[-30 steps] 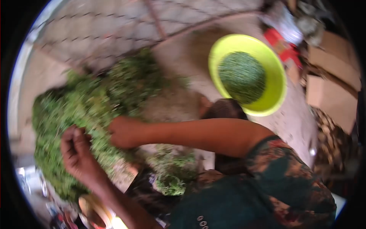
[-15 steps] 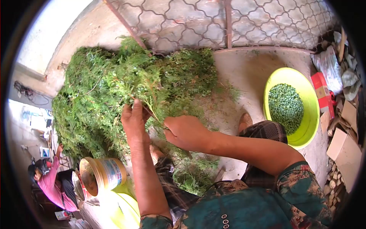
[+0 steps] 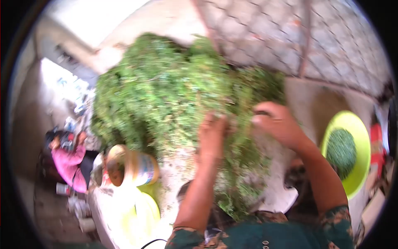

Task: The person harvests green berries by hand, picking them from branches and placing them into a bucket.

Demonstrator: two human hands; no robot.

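Note:
A large heap of green leafy branches (image 3: 166,83) lies on the floor in front of me. My left hand (image 3: 211,137) is over its near edge, fingers closed on a leafy sprig (image 3: 238,143), though motion blurs the grip. To its right, my right hand (image 3: 282,126) is curled beside the foliage, thumb and fingers drawn in; what they hold, if anything, is too blurred to see. More loose greenery (image 3: 232,203) lies near my legs. At the right stands a lime-yellow basin (image 3: 365,159) holding many small green berries (image 3: 340,151).
A tan bucket (image 3: 143,168) lies tipped left of my arm, above a bright yellow container (image 3: 147,207). A person in a pink top (image 3: 68,162) sits at far left. Metal lattice (image 3: 304,45) runs behind the heap. Beyond the basin is a red box (image 3: 376,143).
The view has swung, shifting the scene rightward. My right hand has drawn away from my left, leaving a wider gap. The person in pink has lowered an arm from the heap.

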